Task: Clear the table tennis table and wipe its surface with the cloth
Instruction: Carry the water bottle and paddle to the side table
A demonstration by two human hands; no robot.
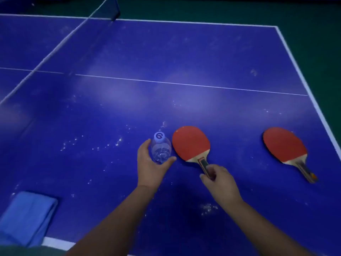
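A clear plastic bottle (160, 148) with a pale cap stands upright on the blue table tennis table (166, 52). My left hand (150, 164) curls around its left and near side, fingers touching it. Just right of the bottle lies a red paddle (190, 143). My right hand (219, 182) grips that paddle's handle between thumb and fingers. A second red paddle (285, 145) lies flat further right, near the table's right edge. A folded blue cloth (25, 218) rests at the near left corner of the table.
The net (60, 43) runs diagonally across the far left. White dusty specks (208, 208) are scattered over the near surface. Green floor (313, 15) lies beyond the table's right and far edges.
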